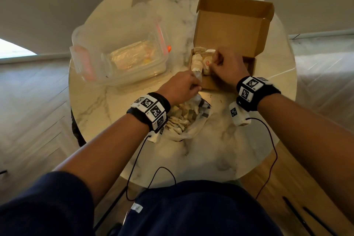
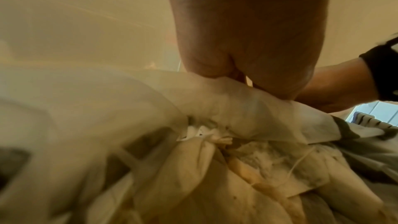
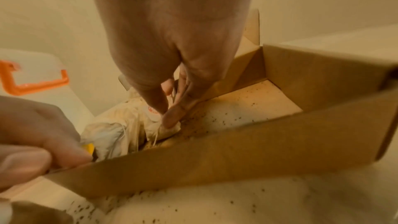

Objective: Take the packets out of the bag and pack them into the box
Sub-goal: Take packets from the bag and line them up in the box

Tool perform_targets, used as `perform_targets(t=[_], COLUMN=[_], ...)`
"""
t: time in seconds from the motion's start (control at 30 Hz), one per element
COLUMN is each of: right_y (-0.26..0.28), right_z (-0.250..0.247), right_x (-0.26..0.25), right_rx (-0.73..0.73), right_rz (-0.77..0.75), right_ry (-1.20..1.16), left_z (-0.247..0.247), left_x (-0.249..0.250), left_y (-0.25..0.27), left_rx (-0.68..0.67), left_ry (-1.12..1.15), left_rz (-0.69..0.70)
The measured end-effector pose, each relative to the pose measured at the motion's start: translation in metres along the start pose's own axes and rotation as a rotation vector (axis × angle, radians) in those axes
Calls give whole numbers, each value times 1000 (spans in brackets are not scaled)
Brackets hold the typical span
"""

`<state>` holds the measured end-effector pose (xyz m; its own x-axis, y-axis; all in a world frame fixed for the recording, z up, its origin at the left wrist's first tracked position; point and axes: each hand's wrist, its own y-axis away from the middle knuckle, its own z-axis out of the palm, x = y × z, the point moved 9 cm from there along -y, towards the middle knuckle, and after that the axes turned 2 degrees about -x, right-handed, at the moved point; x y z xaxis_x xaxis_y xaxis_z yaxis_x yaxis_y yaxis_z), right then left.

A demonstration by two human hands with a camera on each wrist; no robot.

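An open cardboard box (image 1: 208, 83) stands on the marble table, with several pale packets (image 1: 197, 61) lined along its left side. My right hand (image 1: 212, 63) reaches into the box and pinches one packet (image 3: 157, 125) by its top between thumb and finger. The thin white bag (image 1: 191, 120) lies just in front of the box, open, with several packets (image 2: 204, 168) heaped inside. My left hand (image 1: 195, 87) pinches the bag's raised rim (image 2: 237, 101) close to the box's front left corner. The right half of the box floor (image 3: 247, 110) is bare and speckled with crumbs.
A clear plastic container (image 1: 124, 57) with orange clips sits to the left of the box. The box lid (image 1: 233, 23) stands up at the back. Dark crumbs dot the table (image 1: 216, 99) near the box. Thin cables hang from both wrists over the table's near edge.
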<state>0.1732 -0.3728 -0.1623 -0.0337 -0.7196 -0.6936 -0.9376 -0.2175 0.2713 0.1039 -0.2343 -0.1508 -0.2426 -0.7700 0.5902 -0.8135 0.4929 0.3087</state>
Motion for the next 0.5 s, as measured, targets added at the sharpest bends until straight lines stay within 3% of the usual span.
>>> perform_targets(t=[0.23,0.5], right_y=[3,5], right_z=[16,8], right_x=[-2,-4], right_rx=[-75,8], right_rz=[-79,-101], right_ry=[47,114], left_z=[-2,-3], left_x=[3,5], left_y=[0,5], left_rx=[17,5], left_ry=[9,22], left_rz=[18,-8])
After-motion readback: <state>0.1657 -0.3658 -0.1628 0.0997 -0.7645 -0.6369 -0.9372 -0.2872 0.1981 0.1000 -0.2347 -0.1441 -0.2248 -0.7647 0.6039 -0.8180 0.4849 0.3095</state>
